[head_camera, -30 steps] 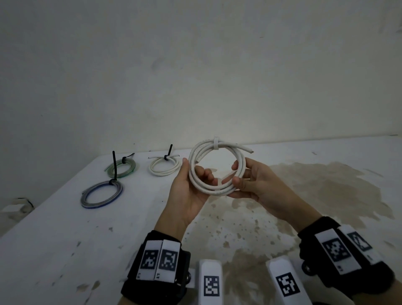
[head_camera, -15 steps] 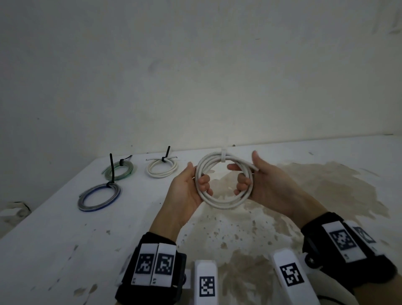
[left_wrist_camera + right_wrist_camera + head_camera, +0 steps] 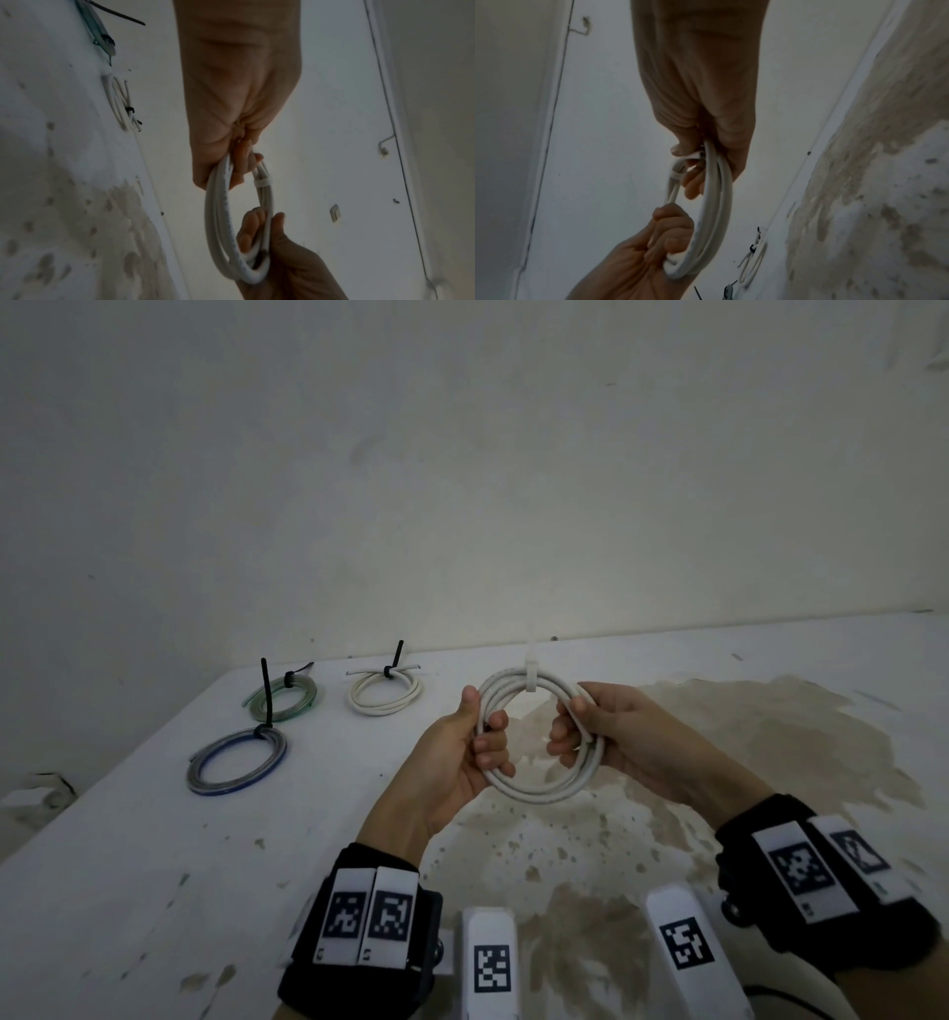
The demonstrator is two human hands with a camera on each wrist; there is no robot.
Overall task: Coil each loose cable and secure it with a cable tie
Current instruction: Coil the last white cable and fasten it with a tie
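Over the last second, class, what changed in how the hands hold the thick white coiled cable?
The right hand shifted from the coil's lower edge to grip the right side of the thick white coiled cable. The left hand kept its grip on the left side. The white cable tie stays on top; three tied coils stay on the table.

The stained white table (image 3: 128, 865) bears 3 tied cable coils (image 3: 385, 698).

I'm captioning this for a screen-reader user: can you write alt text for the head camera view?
Two hands hold a white cable coil above a stained white table, the left hand gripping its left side and the right hand its right; a white cable tie binds the top. Three tied coils lie at far left: grey-blue, green, white.
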